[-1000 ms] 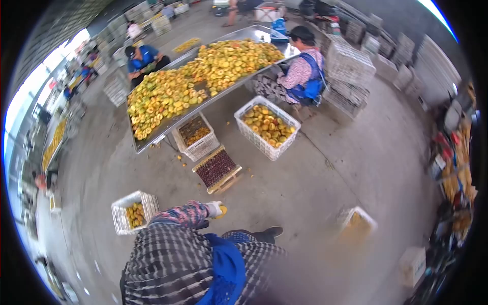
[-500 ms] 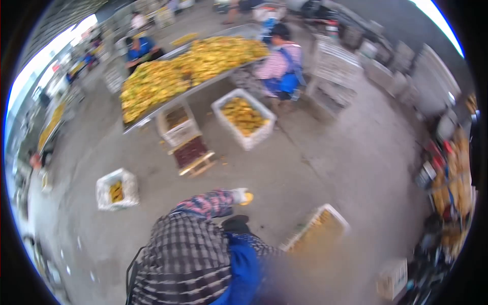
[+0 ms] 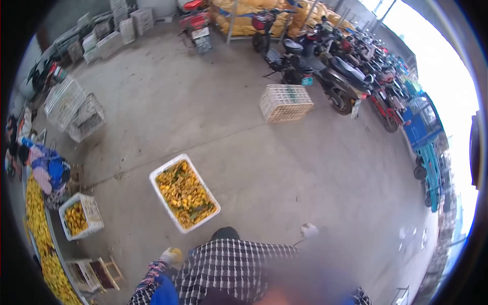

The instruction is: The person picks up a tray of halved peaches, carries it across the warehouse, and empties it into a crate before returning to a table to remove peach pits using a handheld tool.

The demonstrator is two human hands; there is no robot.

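Note:
My left hand (image 3: 166, 255), in a pale glove, is low in the head view beside my checked clothing. It is closed on a yellow fruit (image 3: 176, 255), whose kind is too small to tell. My right hand (image 3: 308, 231), also in a pale glove, is held out to the right above the floor. Its fingers look closed, and a thin dark line shows near it, too small to name. Ahead of me on the floor stands a white crate (image 3: 158, 189) full of yellow pieces (image 3: 185, 193) with some green bits among them.
At left, a white crate (image 3: 95, 212) of yellow fruit stands near a long table heaped with yellow fruit (image 3: 38, 213) and a seated person (image 3: 48, 170). A wooden stool (image 3: 109, 272) is lower left. An upturned crate (image 3: 287, 104) and parked motorbikes (image 3: 345, 81) are farther off.
My view has swung to the right, so the fruit table now lies at far left and the motorbikes show. My left hand still holds the yellow fruit. My right hand has come into sight.

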